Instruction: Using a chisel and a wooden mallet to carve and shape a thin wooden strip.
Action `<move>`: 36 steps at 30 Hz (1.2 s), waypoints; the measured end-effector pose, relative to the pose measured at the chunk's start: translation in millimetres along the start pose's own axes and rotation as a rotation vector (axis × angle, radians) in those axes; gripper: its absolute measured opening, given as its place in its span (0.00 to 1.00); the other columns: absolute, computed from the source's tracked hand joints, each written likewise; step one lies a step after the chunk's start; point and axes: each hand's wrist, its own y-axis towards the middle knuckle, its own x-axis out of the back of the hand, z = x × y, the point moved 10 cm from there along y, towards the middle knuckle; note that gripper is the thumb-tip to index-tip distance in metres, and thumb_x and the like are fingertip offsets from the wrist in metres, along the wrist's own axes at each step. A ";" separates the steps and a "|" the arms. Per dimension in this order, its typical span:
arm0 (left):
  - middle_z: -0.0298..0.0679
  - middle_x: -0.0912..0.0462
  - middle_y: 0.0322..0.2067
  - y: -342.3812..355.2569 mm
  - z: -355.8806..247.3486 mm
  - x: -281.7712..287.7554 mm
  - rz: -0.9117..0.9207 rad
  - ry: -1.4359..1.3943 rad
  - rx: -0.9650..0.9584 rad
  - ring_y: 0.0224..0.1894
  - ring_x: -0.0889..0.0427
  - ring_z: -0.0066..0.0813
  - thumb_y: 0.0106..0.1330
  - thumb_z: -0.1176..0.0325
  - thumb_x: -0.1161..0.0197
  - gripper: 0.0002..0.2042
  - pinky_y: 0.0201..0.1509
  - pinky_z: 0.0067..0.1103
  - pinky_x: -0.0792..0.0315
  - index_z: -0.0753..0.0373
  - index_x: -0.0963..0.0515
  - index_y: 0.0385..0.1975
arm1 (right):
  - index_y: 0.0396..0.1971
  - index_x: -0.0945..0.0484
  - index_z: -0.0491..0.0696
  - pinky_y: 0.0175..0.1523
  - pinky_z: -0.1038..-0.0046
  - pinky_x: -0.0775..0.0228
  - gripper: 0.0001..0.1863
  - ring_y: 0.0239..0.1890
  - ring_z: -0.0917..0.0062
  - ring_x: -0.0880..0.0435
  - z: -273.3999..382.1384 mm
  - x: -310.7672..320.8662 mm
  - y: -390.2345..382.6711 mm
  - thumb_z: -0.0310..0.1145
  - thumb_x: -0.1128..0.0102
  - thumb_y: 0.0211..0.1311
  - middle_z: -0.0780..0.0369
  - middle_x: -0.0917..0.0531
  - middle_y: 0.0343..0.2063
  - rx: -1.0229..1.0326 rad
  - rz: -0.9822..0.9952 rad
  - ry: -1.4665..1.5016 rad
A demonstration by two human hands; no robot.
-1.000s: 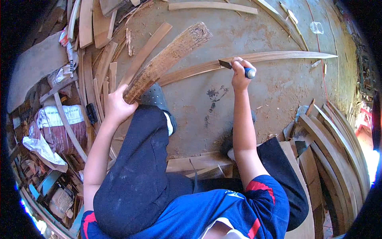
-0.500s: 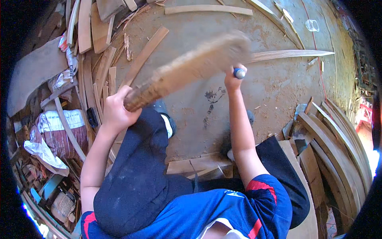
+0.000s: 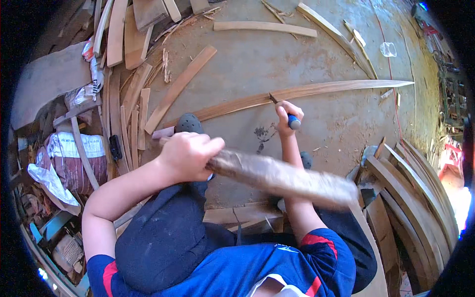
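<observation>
My left hand (image 3: 190, 153) grips a rough, weathered wooden billet (image 3: 282, 175) at its left end; the billet is blurred and lies across the view above my right forearm. My right hand (image 3: 289, 114) is closed on a blue-handled chisel (image 3: 273, 99), its dark blade touching a long, curved, tapering wooden strip (image 3: 341, 86) on the floor. My left shoe (image 3: 189, 123), a dark clog, is at the strip's left part, beside a short pale piece (image 3: 163, 132).
Loose boards (image 3: 180, 89) and offcuts lie round the concrete floor (image 3: 232, 69), piled with sacks (image 3: 79, 158) at the left. Curved planks (image 3: 415, 208) are stacked at the right. A clear plastic container (image 3: 388, 49) and a red cord (image 3: 400, 128) lie toward the right wall.
My left hand has swung the billet from upper middle down and rightward, nearer my body, turning it so its far end points right. My right hand with the chisel sits slightly lower in view.
</observation>
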 end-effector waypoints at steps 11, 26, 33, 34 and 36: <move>0.41 0.26 0.18 16.7 -14.4 -2.1 -0.069 -0.074 -0.045 0.23 0.23 0.41 0.35 0.68 0.36 0.15 0.26 0.31 0.28 0.59 0.31 0.25 | 0.09 0.43 0.43 0.21 0.79 0.49 0.16 0.15 0.81 0.39 -12.1 8.5 -0.5 0.23 0.50 0.51 0.64 0.35 0.11 -0.030 -0.032 0.250; 0.45 0.25 0.18 -1.9 34.7 -17.2 -0.069 -0.052 0.014 0.24 0.21 0.45 0.36 0.69 0.36 0.15 0.28 0.33 0.27 0.60 0.32 0.26 | 0.10 0.40 0.42 0.20 0.77 0.46 0.15 0.13 0.81 0.39 -5.2 -4.5 -8.5 0.25 0.47 0.50 0.63 0.35 0.10 -0.032 -0.132 0.176; 0.44 0.25 0.17 -2.8 23.3 -24.4 -0.018 -0.008 0.076 0.23 0.22 0.44 0.41 0.69 0.38 0.13 0.26 0.33 0.27 0.59 0.32 0.27 | 0.10 0.37 0.41 0.21 0.76 0.45 0.13 0.13 0.79 0.38 -5.9 3.0 -12.2 0.24 0.48 0.50 0.62 0.35 0.10 -0.003 -0.227 0.149; 0.44 0.25 0.17 -2.6 19.7 -22.8 -0.040 -0.028 0.031 0.23 0.22 0.44 0.41 0.69 0.38 0.13 0.26 0.33 0.27 0.59 0.32 0.27 | 0.11 0.37 0.41 0.21 0.76 0.45 0.13 0.13 0.80 0.38 -5.9 3.7 -11.3 0.25 0.48 0.50 0.63 0.36 0.10 -0.023 -0.240 0.109; 0.45 0.25 0.17 -11.2 44.4 -25.2 -0.054 -0.017 0.109 0.23 0.22 0.46 0.40 0.69 0.38 0.13 0.27 0.34 0.27 0.59 0.31 0.26 | 0.11 0.37 0.41 0.21 0.76 0.46 0.12 0.13 0.80 0.39 0.1 -3.5 -11.3 0.25 0.48 0.50 0.63 0.36 0.10 -0.049 -0.241 0.087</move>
